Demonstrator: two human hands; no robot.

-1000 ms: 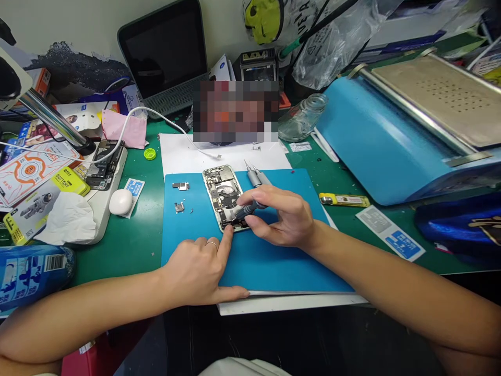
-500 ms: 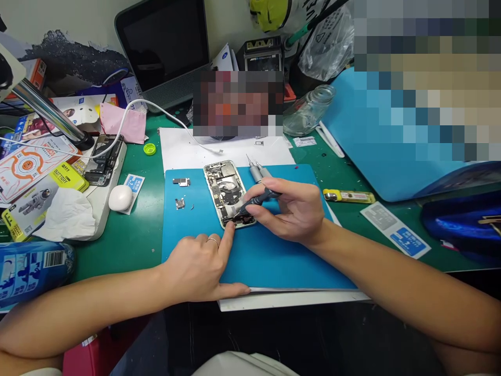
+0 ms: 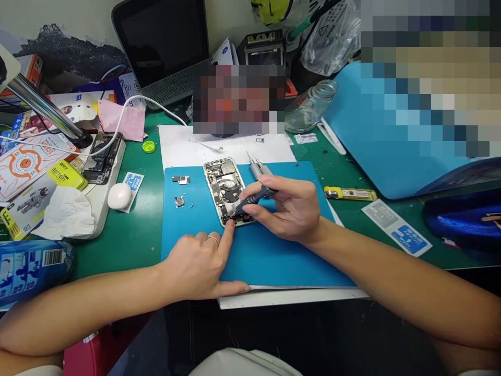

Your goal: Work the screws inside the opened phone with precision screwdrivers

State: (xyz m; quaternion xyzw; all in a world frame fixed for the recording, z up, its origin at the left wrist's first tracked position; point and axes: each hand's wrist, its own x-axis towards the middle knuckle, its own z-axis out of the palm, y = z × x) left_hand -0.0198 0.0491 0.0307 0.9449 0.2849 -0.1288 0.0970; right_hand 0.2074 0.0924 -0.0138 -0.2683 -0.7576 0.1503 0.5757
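Note:
An opened smartphone (image 3: 228, 189) with bare inner parts lies on a blue mat (image 3: 274, 261). My right hand (image 3: 291, 211) pinches dark grey tweezers (image 3: 256, 197) between thumb and fingers. Their tips are down at the phone's lower end, where contact with a part is too small to make out. My left hand (image 3: 198, 263) holds nothing. Its index finger reaches to the phone's bottom edge, its thumb lies along the mat's front edge and the other fingers are curled. Two grey screwdrivers (image 3: 255, 169) lie beyond my right hand, partly hidden. Small metal parts (image 3: 180, 180) rest left of the phone.
A white cable (image 3: 156, 102) arches over the back left, ending near the phone. Boxes, a crumpled tissue (image 3: 66, 214) and a white earbud case (image 3: 119, 196) stand left. A yellow cutter (image 3: 350, 194) lies right, a glass jar (image 3: 311, 109) behind.
My right hand and the tweezers have shifted slightly left over the phone's lower end. The left hand stays at the phone's edge. The whole view has moved a little.

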